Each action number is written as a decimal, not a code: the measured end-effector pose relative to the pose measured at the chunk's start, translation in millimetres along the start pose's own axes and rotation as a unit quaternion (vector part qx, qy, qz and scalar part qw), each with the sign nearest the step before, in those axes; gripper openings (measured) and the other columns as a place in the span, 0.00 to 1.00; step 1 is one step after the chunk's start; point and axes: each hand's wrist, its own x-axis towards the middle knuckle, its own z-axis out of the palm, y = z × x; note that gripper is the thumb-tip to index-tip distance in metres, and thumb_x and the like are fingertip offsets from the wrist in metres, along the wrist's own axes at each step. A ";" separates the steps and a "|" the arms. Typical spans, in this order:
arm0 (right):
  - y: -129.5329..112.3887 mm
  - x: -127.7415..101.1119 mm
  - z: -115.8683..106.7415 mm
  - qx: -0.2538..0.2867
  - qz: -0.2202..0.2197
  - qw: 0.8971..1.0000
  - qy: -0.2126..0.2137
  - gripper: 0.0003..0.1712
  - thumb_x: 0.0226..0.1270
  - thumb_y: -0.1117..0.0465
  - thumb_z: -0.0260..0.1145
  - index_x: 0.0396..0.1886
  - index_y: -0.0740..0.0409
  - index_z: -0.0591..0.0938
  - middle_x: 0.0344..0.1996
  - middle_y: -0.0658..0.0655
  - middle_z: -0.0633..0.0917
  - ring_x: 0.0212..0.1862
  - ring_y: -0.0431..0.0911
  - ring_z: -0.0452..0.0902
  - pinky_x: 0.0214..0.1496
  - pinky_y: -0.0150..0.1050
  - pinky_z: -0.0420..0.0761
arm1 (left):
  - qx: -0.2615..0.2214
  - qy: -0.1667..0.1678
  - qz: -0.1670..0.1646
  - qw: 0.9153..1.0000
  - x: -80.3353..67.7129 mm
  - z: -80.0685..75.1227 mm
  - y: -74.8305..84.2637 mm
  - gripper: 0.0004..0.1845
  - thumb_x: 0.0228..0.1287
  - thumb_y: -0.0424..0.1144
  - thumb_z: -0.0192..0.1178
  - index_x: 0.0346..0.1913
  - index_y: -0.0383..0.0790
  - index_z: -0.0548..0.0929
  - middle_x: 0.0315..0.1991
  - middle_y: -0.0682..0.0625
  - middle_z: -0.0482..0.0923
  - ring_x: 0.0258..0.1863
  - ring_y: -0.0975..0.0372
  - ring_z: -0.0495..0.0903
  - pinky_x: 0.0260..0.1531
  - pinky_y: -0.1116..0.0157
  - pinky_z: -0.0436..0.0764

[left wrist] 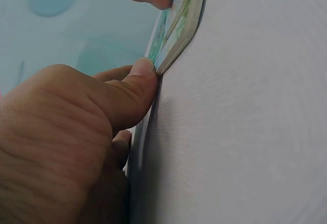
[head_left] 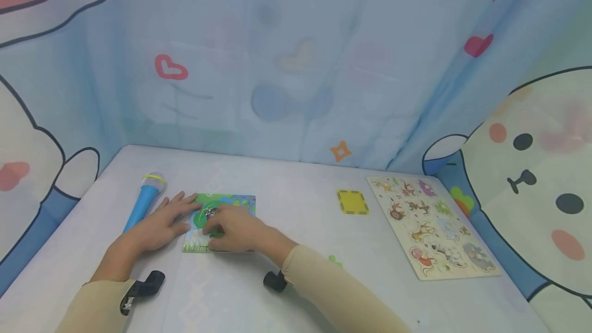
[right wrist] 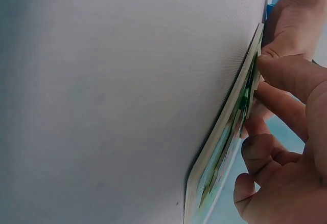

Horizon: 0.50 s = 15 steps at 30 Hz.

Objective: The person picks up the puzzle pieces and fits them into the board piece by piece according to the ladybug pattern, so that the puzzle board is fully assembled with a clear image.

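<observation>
A small square picture puzzle (head_left: pixel 196 243) with a green and blue scene lies on the table. My left hand (head_left: pixel 163 224) lies at its left side, fingers spread and mostly straight, a fingertip on its upper left corner. In the left wrist view the left thumb (left wrist: pixel 141 78) touches the puzzle's edge. Over the puzzle's middle, my right hand (head_left: pixel 238 227) has its fingers curled down. Thumb and finger pinch a puzzle piece (right wrist: pixel 251 93), which looks slightly raised and tilted in the right wrist view. The right hand hides much of the picture.
A blue toy microphone (head_left: pixel 139 208) lies left of the left hand, partly behind the forearm. To the right are a yellow square frame (head_left: pixel 353 202) and a large wooden animal puzzle board (head_left: pixel 402 243). A patterned curtain (head_left: pixel 296 66) hangs behind the table.
</observation>
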 end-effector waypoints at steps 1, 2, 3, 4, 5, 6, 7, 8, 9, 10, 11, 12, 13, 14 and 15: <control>0.2 1.0 0.5 0.000 0.000 1.000 0.001 0.16 0.61 0.50 0.71 0.49 0.44 0.87 0.41 0.40 0.82 0.39 0.32 0.70 0.37 0.25 0.73 | -0.001 0.000 0.000 1.000 0.2 -0.1 -0.2 0.28 0.68 0.33 0.58 0.70 0.38 0.69 0.74 0.37 0.54 0.74 0.39 0.42 0.71 0.40 0.39; 0.3 1.7 0.9 0.002 0.001 1.000 0.001 0.16 0.61 0.50 0.71 0.49 0.44 0.87 0.41 0.39 0.82 0.39 0.31 0.70 0.38 0.24 0.73 | -0.001 0.000 0.001 1.000 0.3 -0.2 -0.3 0.28 0.68 0.33 0.58 0.70 0.38 0.69 0.74 0.37 0.54 0.74 0.39 0.42 0.70 0.39 0.39; 0.4 2.2 1.0 0.005 0.003 1.000 0.001 0.16 0.60 0.50 0.71 0.49 0.44 0.87 0.42 0.39 0.81 0.39 0.31 0.70 0.38 0.24 0.73 | -0.001 0.000 0.000 1.000 0.2 -0.3 -0.4 0.28 0.68 0.33 0.58 0.70 0.38 0.69 0.74 0.37 0.54 0.74 0.39 0.42 0.70 0.39 0.39; 0.6 2.5 1.3 0.005 0.004 1.000 0.000 0.16 0.61 0.49 0.71 0.49 0.44 0.87 0.42 0.38 0.81 0.39 0.31 0.70 0.39 0.24 0.73 | -0.002 0.001 0.000 1.000 0.2 -0.2 -0.3 0.28 0.68 0.33 0.58 0.70 0.38 0.69 0.74 0.37 0.54 0.74 0.39 0.42 0.70 0.39 0.39; 0.6 2.6 1.5 0.006 0.006 1.000 -0.002 0.16 0.61 0.49 0.71 0.49 0.43 0.87 0.43 0.38 0.81 0.39 0.31 0.70 0.39 0.24 0.73 | -0.002 0.001 0.001 1.000 0.3 -0.3 0.0 0.28 0.68 0.33 0.58 0.70 0.38 0.69 0.74 0.37 0.55 0.74 0.39 0.42 0.70 0.39 0.39; 0.6 2.7 1.4 0.006 0.006 1.000 -0.002 0.16 0.61 0.49 0.71 0.49 0.43 0.87 0.43 0.38 0.81 0.40 0.31 0.71 0.40 0.24 0.73 | -0.002 0.001 0.000 1.000 0.0 -0.4 0.6 0.27 0.67 0.33 0.58 0.70 0.38 0.69 0.74 0.37 0.55 0.74 0.39 0.42 0.70 0.39 0.39; 0.5 2.9 1.3 0.004 0.005 1.000 -0.002 0.16 0.61 0.49 0.71 0.49 0.43 0.87 0.44 0.38 0.82 0.41 0.31 0.71 0.42 0.25 0.73 | -0.002 0.001 -0.001 1.000 0.0 -0.4 1.1 0.27 0.67 0.33 0.58 0.70 0.38 0.69 0.74 0.37 0.55 0.74 0.39 0.42 0.70 0.39 0.39; 0.3 3.2 1.0 0.004 0.004 1.000 -0.003 0.16 0.61 0.49 0.71 0.49 0.43 0.87 0.44 0.38 0.82 0.42 0.31 0.72 0.43 0.25 0.74 | -0.001 0.001 -0.001 1.000 0.1 -0.5 1.4 0.27 0.67 0.33 0.58 0.70 0.38 0.69 0.74 0.37 0.55 0.74 0.39 0.42 0.70 0.39 0.39; 0.1 3.5 0.6 0.002 0.002 1.000 -0.004 0.16 0.61 0.49 0.71 0.49 0.44 0.87 0.45 0.39 0.82 0.43 0.32 0.72 0.43 0.25 0.74 | 0.000 0.001 -0.001 1.000 0.1 -0.4 1.5 0.27 0.67 0.33 0.58 0.70 0.38 0.69 0.74 0.37 0.55 0.74 0.39 0.42 0.70 0.39 0.39; -0.4 4.0 0.3 0.001 0.000 1.000 -0.005 0.16 0.61 0.50 0.71 0.49 0.44 0.87 0.45 0.39 0.82 0.44 0.32 0.72 0.44 0.25 0.74 | -0.001 0.002 0.000 1.000 0.4 -0.5 1.7 0.27 0.67 0.33 0.58 0.70 0.38 0.69 0.74 0.37 0.55 0.74 0.39 0.42 0.70 0.40 0.39; -0.8 4.4 0.0 0.000 -0.002 1.000 -0.006 0.16 0.62 0.50 0.71 0.49 0.44 0.87 0.45 0.39 0.82 0.44 0.32 0.72 0.44 0.25 0.74 | -0.001 0.002 -0.001 1.000 0.4 -0.5 1.8 0.27 0.67 0.33 0.58 0.70 0.38 0.69 0.74 0.37 0.55 0.74 0.39 0.42 0.70 0.40 0.39; -1.1 5.0 -0.3 0.000 -0.004 1.000 -0.008 0.16 0.62 0.50 0.71 0.50 0.44 0.86 0.45 0.39 0.82 0.45 0.32 0.72 0.45 0.25 0.74 | -0.001 0.002 -0.001 1.000 0.4 -0.4 1.9 0.27 0.67 0.32 0.58 0.69 0.37 0.69 0.74 0.37 0.55 0.74 0.39 0.42 0.70 0.40 0.39; -1.5 5.6 -0.3 -0.001 -0.004 1.000 -0.010 0.17 0.62 0.49 0.71 0.50 0.44 0.86 0.44 0.39 0.82 0.44 0.32 0.72 0.44 0.25 0.74 | -0.001 0.001 -0.002 1.000 0.4 -0.4 1.9 0.28 0.67 0.32 0.58 0.69 0.37 0.69 0.74 0.37 0.55 0.74 0.39 0.42 0.70 0.39 0.39; -1.8 6.1 -0.2 0.000 -0.004 1.000 -0.012 0.17 0.62 0.49 0.71 0.50 0.44 0.86 0.44 0.38 0.82 0.43 0.32 0.72 0.43 0.25 0.74 | -0.002 0.001 -0.001 1.000 0.4 -0.4 1.9 0.28 0.67 0.32 0.58 0.69 0.37 0.69 0.74 0.36 0.55 0.74 0.39 0.42 0.70 0.39 0.39; -2.2 6.8 0.2 0.000 -0.003 1.000 -0.014 0.17 0.62 0.48 0.71 0.51 0.43 0.86 0.44 0.38 0.82 0.44 0.31 0.72 0.43 0.25 0.74 | -0.003 0.001 -0.001 1.000 0.4 -0.4 1.9 0.27 0.67 0.32 0.58 0.69 0.37 0.69 0.74 0.36 0.55 0.74 0.39 0.42 0.70 0.39 0.39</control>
